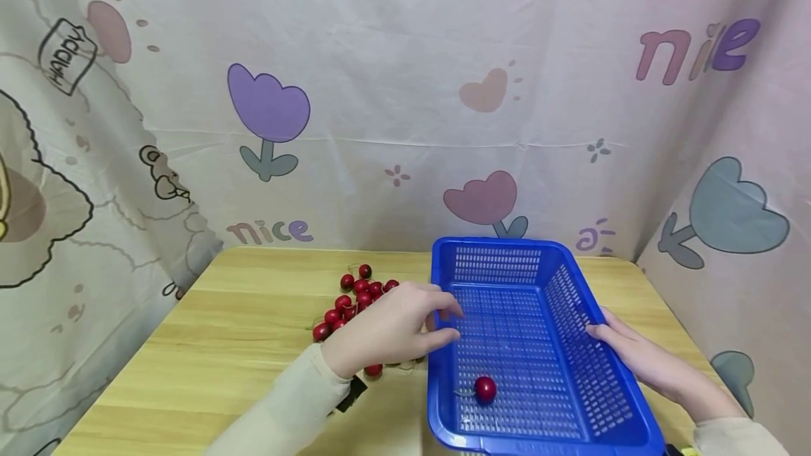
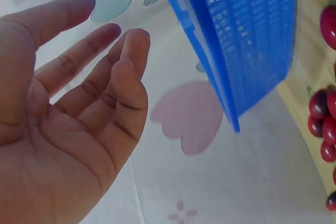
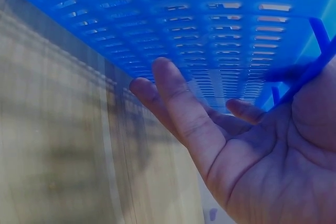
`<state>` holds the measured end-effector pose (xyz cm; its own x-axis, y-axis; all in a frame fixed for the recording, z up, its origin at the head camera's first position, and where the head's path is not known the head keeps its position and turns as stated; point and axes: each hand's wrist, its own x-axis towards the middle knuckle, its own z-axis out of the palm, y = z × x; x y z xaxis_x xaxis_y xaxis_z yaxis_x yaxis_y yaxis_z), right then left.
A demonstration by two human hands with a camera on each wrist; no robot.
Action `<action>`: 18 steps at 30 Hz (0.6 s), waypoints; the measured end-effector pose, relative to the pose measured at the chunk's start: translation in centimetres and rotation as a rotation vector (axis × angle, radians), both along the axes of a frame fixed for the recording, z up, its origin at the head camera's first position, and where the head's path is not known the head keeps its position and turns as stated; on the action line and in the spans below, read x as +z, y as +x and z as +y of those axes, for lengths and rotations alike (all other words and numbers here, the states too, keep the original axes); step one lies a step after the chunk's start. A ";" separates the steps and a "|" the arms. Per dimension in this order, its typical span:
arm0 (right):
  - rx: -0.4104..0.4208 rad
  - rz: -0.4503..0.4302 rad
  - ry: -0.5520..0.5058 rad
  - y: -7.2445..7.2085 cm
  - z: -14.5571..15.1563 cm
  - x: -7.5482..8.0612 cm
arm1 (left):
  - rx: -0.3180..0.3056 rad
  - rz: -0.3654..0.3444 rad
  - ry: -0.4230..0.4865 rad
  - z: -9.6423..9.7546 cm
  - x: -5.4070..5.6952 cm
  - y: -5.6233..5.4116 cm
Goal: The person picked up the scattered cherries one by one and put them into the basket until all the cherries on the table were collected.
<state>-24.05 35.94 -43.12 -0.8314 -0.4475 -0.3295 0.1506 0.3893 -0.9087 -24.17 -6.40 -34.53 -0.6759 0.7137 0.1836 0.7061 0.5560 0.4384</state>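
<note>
A blue plastic basket (image 1: pixel 507 343) with slotted walls stands on the table. My right hand (image 1: pixel 652 364) holds its right rim, thumb over the edge; in the right wrist view the fingers (image 3: pixel 184 114) lie along the outside of the wall. Over the left rim is my left hand (image 1: pixel 395 322), its fingers loosely bent and apart. The left wrist view shows this hand (image 2: pixel 79 108) with nothing in it. One red cherry (image 1: pixel 485 390) with a stem lies on the basket floor, near the front left. A pile of cherries (image 1: pixel 355 305) lies left of the basket, partly hidden by my left hand.
The wooden table (image 1: pixel 209 343) extends to the left of the cherries. A patterned cloth (image 1: pixel 380 90) hangs behind it and at both sides. A small dark object (image 1: pixel 350 394) shows beneath the left sleeve, and something yellow (image 1: pixel 689 451) at the bottom right.
</note>
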 end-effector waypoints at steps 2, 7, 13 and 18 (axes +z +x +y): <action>0.005 -0.002 0.000 0.0 0.1 0.0 | 0.020 0.001 0.024 -0.9 -0.1 0.1; 0.020 -0.010 -0.011 -0.1 0.3 0.1 | 0.072 -0.005 0.069 -2.8 -0.5 0.3; -0.045 -0.025 0.073 -0.3 0.4 0.9 | 0.103 0.004 0.102 -4.9 -1.8 0.4; -0.033 -0.011 0.091 -0.9 0.5 1.5 | 0.129 -0.001 0.116 -6.8 -3.1 0.6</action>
